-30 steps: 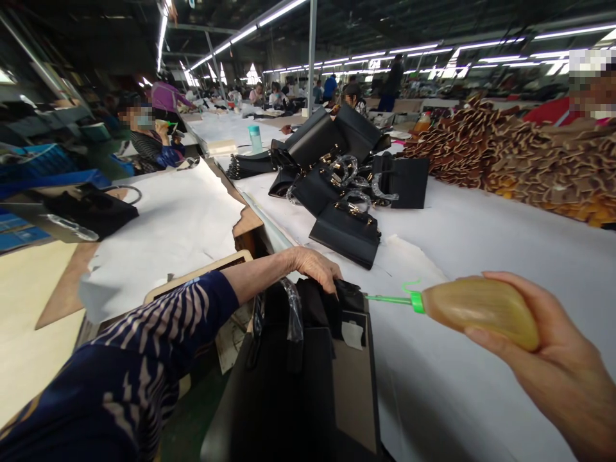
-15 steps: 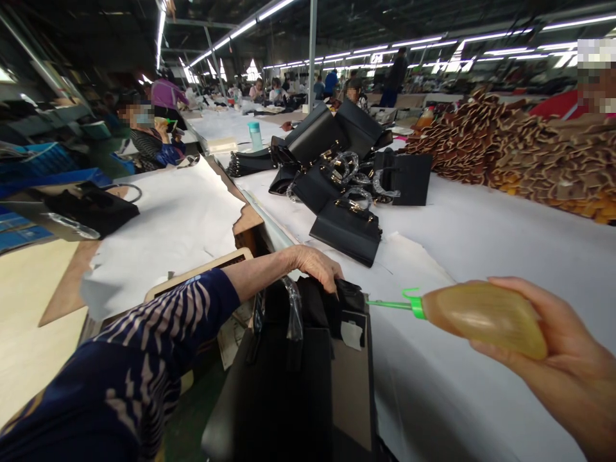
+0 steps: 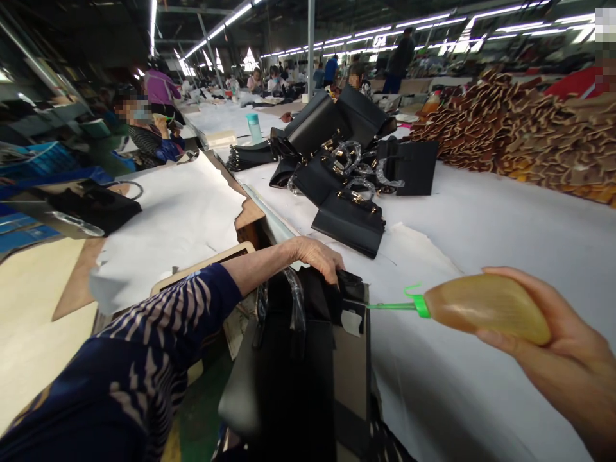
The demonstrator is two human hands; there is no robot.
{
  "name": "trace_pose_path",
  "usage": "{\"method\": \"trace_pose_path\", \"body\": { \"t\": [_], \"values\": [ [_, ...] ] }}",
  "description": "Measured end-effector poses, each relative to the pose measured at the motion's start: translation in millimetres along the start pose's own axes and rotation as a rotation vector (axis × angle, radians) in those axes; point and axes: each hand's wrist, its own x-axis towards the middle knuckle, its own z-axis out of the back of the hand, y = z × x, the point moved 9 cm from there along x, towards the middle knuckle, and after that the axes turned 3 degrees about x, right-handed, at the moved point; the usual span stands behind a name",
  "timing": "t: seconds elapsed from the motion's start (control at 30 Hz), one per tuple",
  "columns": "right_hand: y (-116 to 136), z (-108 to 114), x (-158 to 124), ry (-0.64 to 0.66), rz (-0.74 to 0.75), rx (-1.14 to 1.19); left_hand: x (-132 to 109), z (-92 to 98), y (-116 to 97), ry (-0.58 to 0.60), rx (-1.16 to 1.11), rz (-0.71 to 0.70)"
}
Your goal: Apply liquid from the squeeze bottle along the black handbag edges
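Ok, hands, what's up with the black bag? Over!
Left hand at top of black bag. Right hand holds bottle, green nozzle near bag's edge. Other bags piled beyond both hands.

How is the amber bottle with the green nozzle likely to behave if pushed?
The bottle would probably roll or rock, given its rounded sides. Its wall looks shiny, so it may be slippery. The green nozzle is long and thin, so it could bend easily.
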Motion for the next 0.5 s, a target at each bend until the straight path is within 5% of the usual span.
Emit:
{"method": "trace_pose_path", "body": {
  "t": [0.2,0.5],
  "values": [
    [0,-1,5,-0.047,0.085,0.019,2,-0.6,-1,0.006,0.006,0.009],
    [-9,-4,2,-0.078,0.017,0.010,2,-0.6,-2,-0.004,0.031,0.014]
  ]
}}
